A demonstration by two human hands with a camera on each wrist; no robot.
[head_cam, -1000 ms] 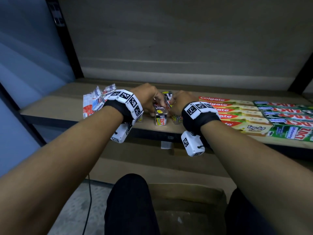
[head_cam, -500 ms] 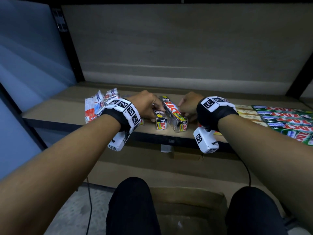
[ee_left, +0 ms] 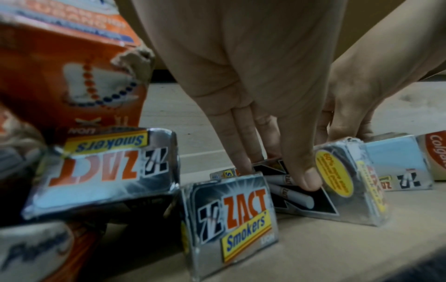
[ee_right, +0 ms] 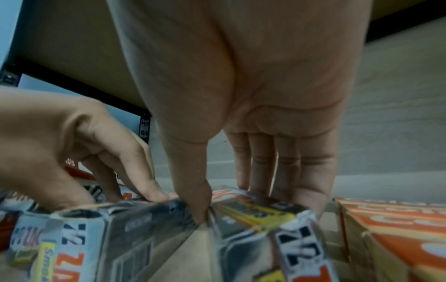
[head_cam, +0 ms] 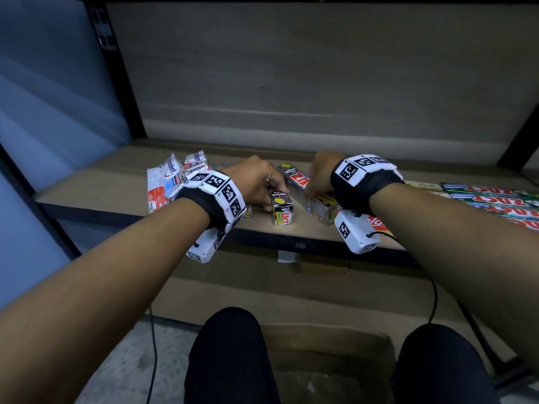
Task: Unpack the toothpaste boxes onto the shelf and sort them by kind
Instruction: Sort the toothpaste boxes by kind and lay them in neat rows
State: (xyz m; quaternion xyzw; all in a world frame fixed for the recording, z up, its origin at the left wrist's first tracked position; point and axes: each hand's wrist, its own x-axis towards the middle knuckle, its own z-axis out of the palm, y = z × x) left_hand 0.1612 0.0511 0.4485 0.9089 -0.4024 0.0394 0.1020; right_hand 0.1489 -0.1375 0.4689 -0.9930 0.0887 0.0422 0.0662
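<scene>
Two silver Zact Smokers boxes lie near the front edge of the wooden shelf point(head_cam: 110, 182). My left hand point(head_cam: 268, 196) grips the left box point(head_cam: 282, 211), thumb on its top face and fingers behind it, as the left wrist view shows for the left hand point(ee_left: 277, 171) and that box point(ee_left: 231, 215). My right hand point(head_cam: 312, 191) holds the right box point(head_cam: 303, 182), which lies at a slant. The right wrist view has the thumb and fingers of my right hand point(ee_right: 241, 206) pinching that box point(ee_right: 260, 221). A third silver box point(ee_left: 103, 171) leans at the left.
Pepsodent packs point(head_cam: 172, 179) are piled left of my left hand. Green Zact boxes point(head_cam: 493, 196) lie in rows at the right, with a Colgate box point(head_cam: 377, 224) under my right wrist. Below the shelf an open cardboard carton point(head_cam: 329, 360) stands between my knees.
A second ago both hands were together on a cluster of silver boxes. My right hand has since drawn one box off to the right and laid it slanted; my left hand stays on its box.
</scene>
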